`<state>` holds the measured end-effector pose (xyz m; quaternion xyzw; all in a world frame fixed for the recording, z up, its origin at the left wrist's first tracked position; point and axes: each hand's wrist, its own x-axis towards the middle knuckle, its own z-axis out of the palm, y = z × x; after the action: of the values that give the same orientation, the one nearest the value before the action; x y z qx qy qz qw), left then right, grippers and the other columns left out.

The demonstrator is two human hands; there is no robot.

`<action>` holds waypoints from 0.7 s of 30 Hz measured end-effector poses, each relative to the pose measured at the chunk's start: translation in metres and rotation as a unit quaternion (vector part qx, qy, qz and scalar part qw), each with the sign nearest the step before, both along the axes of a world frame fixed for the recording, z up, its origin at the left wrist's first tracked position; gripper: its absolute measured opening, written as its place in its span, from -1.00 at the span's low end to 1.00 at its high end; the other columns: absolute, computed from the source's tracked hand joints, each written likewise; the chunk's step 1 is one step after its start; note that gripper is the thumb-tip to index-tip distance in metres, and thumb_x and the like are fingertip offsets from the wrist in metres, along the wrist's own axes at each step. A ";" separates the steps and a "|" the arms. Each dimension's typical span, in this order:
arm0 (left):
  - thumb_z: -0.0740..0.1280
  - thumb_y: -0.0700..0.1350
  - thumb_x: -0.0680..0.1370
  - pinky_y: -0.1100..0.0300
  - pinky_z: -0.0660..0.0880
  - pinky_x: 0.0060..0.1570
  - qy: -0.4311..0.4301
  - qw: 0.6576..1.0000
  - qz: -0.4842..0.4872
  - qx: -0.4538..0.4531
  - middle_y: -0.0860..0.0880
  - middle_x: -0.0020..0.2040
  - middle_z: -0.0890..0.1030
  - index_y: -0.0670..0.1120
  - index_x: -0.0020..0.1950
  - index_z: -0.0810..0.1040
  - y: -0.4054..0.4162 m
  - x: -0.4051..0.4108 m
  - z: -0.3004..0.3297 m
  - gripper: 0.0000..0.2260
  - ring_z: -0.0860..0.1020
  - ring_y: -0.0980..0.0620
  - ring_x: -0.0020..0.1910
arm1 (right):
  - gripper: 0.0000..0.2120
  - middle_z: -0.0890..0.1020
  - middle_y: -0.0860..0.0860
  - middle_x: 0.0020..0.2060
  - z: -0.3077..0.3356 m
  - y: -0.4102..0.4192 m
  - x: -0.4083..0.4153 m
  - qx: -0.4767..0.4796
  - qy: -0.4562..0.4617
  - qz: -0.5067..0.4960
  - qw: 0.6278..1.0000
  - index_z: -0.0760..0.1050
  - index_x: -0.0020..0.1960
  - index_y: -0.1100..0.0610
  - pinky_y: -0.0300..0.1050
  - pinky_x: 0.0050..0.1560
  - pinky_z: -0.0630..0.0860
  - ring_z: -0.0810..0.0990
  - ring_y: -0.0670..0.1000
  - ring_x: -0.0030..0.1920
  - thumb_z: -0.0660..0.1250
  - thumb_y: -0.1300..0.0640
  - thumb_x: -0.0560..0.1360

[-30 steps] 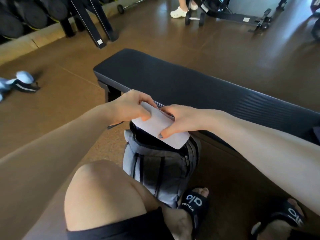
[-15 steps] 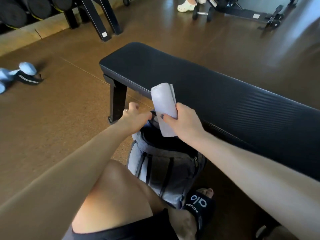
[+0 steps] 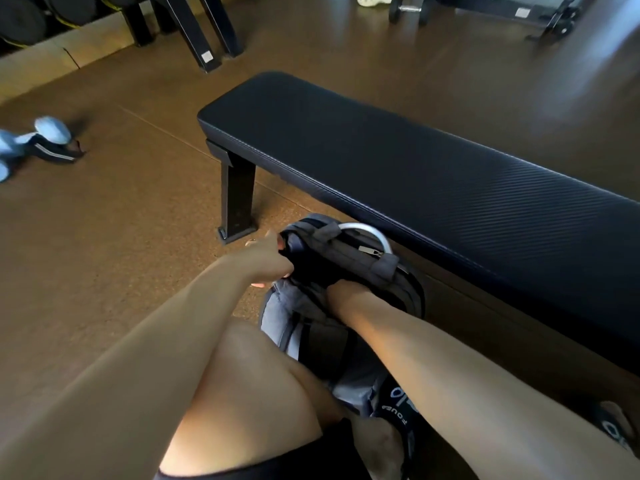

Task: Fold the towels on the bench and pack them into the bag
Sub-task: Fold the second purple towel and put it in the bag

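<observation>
A folded white towel [image 3: 372,233] is showing as a curved pale edge at the far rim of the bag [image 3: 311,327], tucked behind the bag's dark top flap. Most of the towel is sitting hidden inside the opening.

The bag, grey with dark straps, is standing upright on the floor [image 3: 121,237] between the person's knee [image 3: 249,375] and the black bench [image 3: 415,168]. Its top flap is lying over the opening, with a fabric carry handle and a metal zip pull showing on top.

The left hand [image 3: 266,258] is gripping the left edge of the flap, fingers curled around the material. The right hand [image 3: 346,292] is reaching into the bag under the flap; its fingers are out of sight inside, so whether it is grasping anything cannot be determined.

The bench is running diagonally across the view just beyond the bag, its padded top bare, one black leg standing to the left of the bag.

The person is wearing black shorts and black slide sandals [image 3: 398,407], one foot resting against the bag's base.

At the far left, pale blue dumbbells [image 3: 41,136] are lying on the brown floor. Black rack legs [image 3: 194,32] are standing at the upper left, and further gym equipment is occupying the upper right.
</observation>
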<state>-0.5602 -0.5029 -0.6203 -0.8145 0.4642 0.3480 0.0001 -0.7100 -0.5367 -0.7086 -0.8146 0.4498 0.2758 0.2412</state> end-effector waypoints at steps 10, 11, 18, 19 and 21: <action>0.29 -0.15 0.52 0.03 0.48 -0.09 -0.044 0.997 -0.041 0.049 -0.25 0.31 0.45 -0.06 0.52 0.18 -0.018 -0.020 0.009 -0.41 0.54 -0.21 0.17 | -0.57 0.25 0.22 0.55 -0.014 0.003 0.001 0.122 0.007 -0.062 0.991 0.20 0.56 0.25 0.02 0.49 0.12 0.23 0.17 0.54 0.03 0.14 0.73; 0.26 -0.15 0.54 -0.01 0.49 0.03 -0.052 0.997 -0.040 0.048 -0.28 0.40 0.36 -0.05 0.56 0.14 -0.020 -0.025 0.011 -0.39 0.48 -0.26 0.27 | -0.59 0.33 0.23 0.50 -0.005 0.002 0.001 0.125 -0.008 -0.072 0.990 0.27 0.52 0.27 0.03 0.45 0.22 0.31 0.19 0.50 0.06 0.16 0.72; 0.22 -0.14 0.57 -0.14 0.39 0.31 -0.075 0.989 -0.021 -0.129 -0.20 0.38 0.35 -0.05 0.41 0.32 -0.028 -0.067 0.043 -0.60 0.27 -0.23 0.38 | -0.77 0.53 0.10 0.26 0.082 -0.017 -0.026 0.159 -0.211 -0.147 0.953 0.55 0.10 0.15 -0.01 0.24 0.40 0.51 0.14 0.29 0.19 0.05 0.61; 0.22 -0.14 0.57 -0.13 0.42 0.30 -0.066 0.985 -0.021 -0.160 -0.18 0.35 0.38 -0.04 0.39 0.36 -0.028 -0.074 0.048 -0.62 0.31 -0.22 0.36 | -0.75 0.56 0.19 0.24 0.093 -0.018 -0.035 0.196 -0.241 -0.178 0.934 0.55 0.07 0.21 0.03 0.26 0.45 0.56 0.20 0.22 0.18 0.08 0.60; 0.22 -0.15 0.58 -0.12 0.46 0.27 -0.045 0.974 -0.038 -0.217 -0.16 0.31 0.45 -0.03 0.36 0.40 -0.031 -0.092 0.058 -0.66 0.40 -0.20 0.32 | -0.64 0.50 0.43 0.26 0.118 -0.022 -0.062 0.235 -0.286 -0.219 0.903 0.45 0.29 0.39 0.17 0.37 0.44 0.53 0.40 0.24 0.13 0.17 0.63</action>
<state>-0.6521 -0.5338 -0.5627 -0.7917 0.5590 0.2010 -0.1427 -0.7716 -0.5582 -0.5907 -0.6594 0.4505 0.0684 0.5980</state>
